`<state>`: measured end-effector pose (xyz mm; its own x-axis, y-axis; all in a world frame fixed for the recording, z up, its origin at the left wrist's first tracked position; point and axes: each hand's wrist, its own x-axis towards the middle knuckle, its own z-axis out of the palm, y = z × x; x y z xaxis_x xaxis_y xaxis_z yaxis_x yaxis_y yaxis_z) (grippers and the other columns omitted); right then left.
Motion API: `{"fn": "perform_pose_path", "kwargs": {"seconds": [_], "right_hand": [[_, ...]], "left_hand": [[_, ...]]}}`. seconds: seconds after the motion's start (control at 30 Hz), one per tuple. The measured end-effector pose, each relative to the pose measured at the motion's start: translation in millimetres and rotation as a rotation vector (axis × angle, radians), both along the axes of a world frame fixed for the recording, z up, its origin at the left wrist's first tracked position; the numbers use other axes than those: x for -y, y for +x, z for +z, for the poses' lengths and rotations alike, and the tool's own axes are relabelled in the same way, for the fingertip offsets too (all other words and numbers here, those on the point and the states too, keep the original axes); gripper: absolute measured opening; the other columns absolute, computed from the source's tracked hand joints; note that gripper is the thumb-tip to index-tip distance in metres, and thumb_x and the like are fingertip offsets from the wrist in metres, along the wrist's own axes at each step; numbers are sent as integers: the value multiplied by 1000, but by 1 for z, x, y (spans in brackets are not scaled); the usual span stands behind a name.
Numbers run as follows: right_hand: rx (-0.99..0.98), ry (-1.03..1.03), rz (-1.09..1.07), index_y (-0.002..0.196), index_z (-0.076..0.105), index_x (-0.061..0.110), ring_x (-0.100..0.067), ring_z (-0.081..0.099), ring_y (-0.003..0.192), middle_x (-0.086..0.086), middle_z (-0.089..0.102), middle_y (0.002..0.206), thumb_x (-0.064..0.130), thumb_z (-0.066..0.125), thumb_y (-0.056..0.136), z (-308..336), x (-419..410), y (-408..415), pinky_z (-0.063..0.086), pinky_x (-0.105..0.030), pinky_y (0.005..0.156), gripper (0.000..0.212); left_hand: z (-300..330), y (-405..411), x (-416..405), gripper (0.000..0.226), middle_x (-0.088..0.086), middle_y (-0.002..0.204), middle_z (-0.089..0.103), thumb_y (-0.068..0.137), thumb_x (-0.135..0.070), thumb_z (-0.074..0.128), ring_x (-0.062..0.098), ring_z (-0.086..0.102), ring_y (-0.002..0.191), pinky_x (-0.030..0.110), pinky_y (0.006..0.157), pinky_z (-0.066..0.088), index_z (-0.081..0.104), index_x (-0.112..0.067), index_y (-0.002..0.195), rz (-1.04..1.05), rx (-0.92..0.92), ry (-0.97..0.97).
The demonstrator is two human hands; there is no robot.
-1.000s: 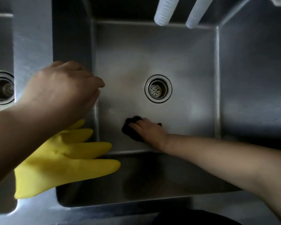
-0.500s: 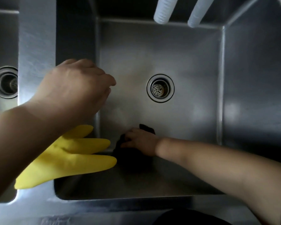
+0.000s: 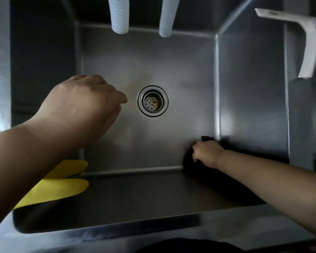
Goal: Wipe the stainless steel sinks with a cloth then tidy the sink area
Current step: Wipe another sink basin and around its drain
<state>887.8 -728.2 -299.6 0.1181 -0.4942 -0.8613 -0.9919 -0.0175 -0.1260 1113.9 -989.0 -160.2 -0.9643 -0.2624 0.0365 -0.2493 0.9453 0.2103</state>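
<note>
Head view shows the right hand (image 3: 206,154) gripping the dark cloth (image 3: 188,161) against the sink (image 3: 153,143) floor at its near right corner; the left hand (image 3: 84,103) hovers loosely curled, holding nothing, left of the drain (image 3: 152,101). A yellow glove (image 3: 62,187) lies under the left forearm, so that arm could nudge it into the basin, and a bunched cloth may skip the corner seam

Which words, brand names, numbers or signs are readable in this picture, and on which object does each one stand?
None can be read: no text shows on the sink, the drain strainer, the yellow glove, the dark cloth, the two white hoses or the white bracket.
</note>
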Motion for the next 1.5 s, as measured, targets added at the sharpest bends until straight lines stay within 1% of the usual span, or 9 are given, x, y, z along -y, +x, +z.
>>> {"fn": "perform_pose_path", "kwargs": {"seconds": [0.13, 0.33, 0.43, 0.57, 0.77, 0.93, 1.13, 1.3, 1.5], "right_hand": [[-166, 70, 87, 109, 65, 17, -25, 47, 112, -3, 58, 116, 12, 43, 94, 2, -15, -4, 38, -31, 79, 27], [74, 102, -400, 107, 65, 27, -21, 50, 115, -1, 56, 122, 1, 45, 86, -2, -12, 7, 35, -22, 84, 39], [145, 87, -481, 98, 66, 27, -22, 53, 108, 0, 59, 115, -4, 42, 80, -6, -5, 28, 40, -27, 83, 43], [307, 77, -647, 86, 69, 27, -17, 59, 97, 5, 65, 98, -9, 41, 72, -5, 19, 59, 37, -18, 72, 49], [510, 0, -631, 89, 73, 23, -13, 61, 91, 1, 69, 103, -5, 50, 80, -18, 82, 147, 37, -14, 71, 37], [634, -49, -553, 104, 71, 14, -22, 60, 105, -9, 66, 114, 0, 49, 88, -25, 120, 203, 45, -24, 91, 30], [670, 159, -565, 119, 60, 20, -25, 52, 114, -7, 57, 125, 40, 57, 90, -23, 113, 188, 42, -37, 98, 36], [605, 207, -546, 117, 58, 18, -21, 53, 102, -6, 56, 121, 21, 64, 86, -12, 75, 132, 43, -29, 80, 31], [318, 309, -505, 106, 61, 15, -17, 54, 79, -12, 64, 108, 13, 70, 78, 3, 30, 46, 43, -23, 62, 30]], "left_hand": [[0, 2, -1, 31, 13, 90, 72, 85, -19, 47, 37, 65, 88, 47, 73, 51, 72, -9, 102, 7, 7, 6], [-4, 18, 6, 22, 14, 91, 71, 90, -13, 54, 38, 65, 87, 47, 71, 50, 71, -8, 103, 21, 40, 13], [-1, 28, 10, 24, 15, 91, 71, 85, -14, 56, 38, 65, 86, 46, 71, 50, 71, -8, 103, 66, 65, 6], [1, 40, 13, 23, 14, 92, 72, 87, -13, 56, 38, 65, 86, 44, 72, 50, 71, -8, 103, 87, 72, -15], [1, 47, 10, 22, 14, 94, 71, 90, -13, 55, 38, 64, 88, 43, 74, 49, 71, -8, 104, 96, 79, -20], [1, 44, 8, 24, 13, 99, 71, 90, -15, 55, 37, 63, 93, 43, 77, 48, 70, -10, 108, 111, 98, -17], [1, 29, 2, 24, 11, 99, 71, 90, -15, 55, 36, 63, 93, 43, 77, 49, 70, -12, 108, 112, 149, -17], [-1, 9, -5, 28, 6, 103, 70, 90, -21, 52, 31, 62, 97, 41, 82, 50, 67, -18, 115, 75, 230, -10], [-15, -22, -6, 32, -6, 112, 62, 95, -36, 38, 20, 56, 103, 33, 84, 50, 53, -32, 123, 33, 450, -66]]}}
